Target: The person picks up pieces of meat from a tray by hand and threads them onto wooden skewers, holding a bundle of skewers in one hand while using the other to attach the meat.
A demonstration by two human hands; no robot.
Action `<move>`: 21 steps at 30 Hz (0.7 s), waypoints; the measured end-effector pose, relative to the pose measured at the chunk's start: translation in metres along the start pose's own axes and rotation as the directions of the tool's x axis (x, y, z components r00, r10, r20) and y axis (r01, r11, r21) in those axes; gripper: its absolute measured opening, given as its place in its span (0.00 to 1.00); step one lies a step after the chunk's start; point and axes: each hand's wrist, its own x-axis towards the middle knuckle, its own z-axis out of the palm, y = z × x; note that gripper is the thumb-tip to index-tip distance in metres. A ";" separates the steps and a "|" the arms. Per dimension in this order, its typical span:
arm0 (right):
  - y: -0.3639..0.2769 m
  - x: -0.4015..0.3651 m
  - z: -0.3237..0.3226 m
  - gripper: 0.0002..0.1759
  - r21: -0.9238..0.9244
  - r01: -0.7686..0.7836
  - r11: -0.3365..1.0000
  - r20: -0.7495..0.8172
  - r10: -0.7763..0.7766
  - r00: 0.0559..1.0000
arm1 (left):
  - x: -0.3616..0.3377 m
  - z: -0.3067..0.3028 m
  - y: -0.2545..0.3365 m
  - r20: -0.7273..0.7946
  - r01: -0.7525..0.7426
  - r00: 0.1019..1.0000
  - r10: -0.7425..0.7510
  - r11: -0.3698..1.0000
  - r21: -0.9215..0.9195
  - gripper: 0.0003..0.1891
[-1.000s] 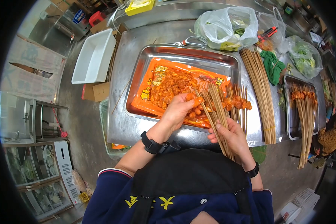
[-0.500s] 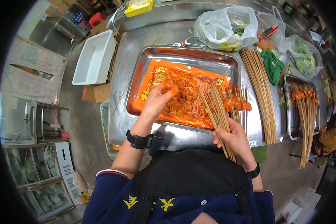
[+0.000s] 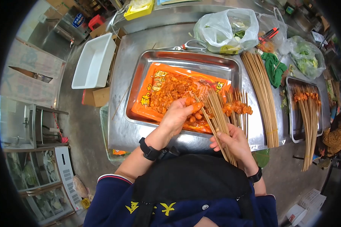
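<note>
My left hand, its fingers coated in orange sauce, is pinched closed at the tip of one skewer. Whatever lies between those fingertips blends with the sauce. My right hand is wrapped round a bundle of bamboo skewers, points upward, over the front right of a steel tray. Inside the tray, chopped marinated meat lies on an orange printed bag. Just right of the bundle, skewers threaded with marinated meat rest across the tray's right side.
Scissors lie behind the tray. Long bare skewers and a green cloth are to the right. A second steel tray holds loaded skewers. Plastic bags of greens stand behind; a white bin is left.
My left hand has moved right and nearer, from the meat to the skewer tips, and is now pinched there. My right hand still grips the bundle, with one skewer angled out to the left.
</note>
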 end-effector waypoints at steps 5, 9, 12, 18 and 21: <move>-0.004 -0.002 0.004 0.13 0.004 0.002 1.000 -0.011 -0.002 1.000 | -0.005 0.001 0.005 -0.006 0.025 1.000 -0.025 0.997 -0.074 0.05; -0.001 -0.002 0.003 0.10 -0.008 0.039 0.999 0.008 -0.039 0.999 | -0.003 0.000 0.000 -0.015 0.019 1.000 -0.020 0.996 -0.084 0.05; 0.000 -0.002 0.004 0.08 -0.028 0.046 0.999 -0.014 -0.047 0.999 | -0.003 0.002 0.001 -0.018 -0.002 1.000 0.001 0.997 -0.072 0.05; -0.001 -0.001 0.004 0.08 0.017 0.042 0.999 -0.034 -0.041 0.999 | -0.004 0.003 0.001 -0.024 -0.019 1.000 0.017 0.997 -0.072 0.05; -0.001 -0.002 0.005 0.08 -0.008 0.042 0.999 -0.022 -0.042 0.999 | -0.003 0.005 0.000 -0.073 -0.009 0.997 0.006 0.999 -0.040 0.05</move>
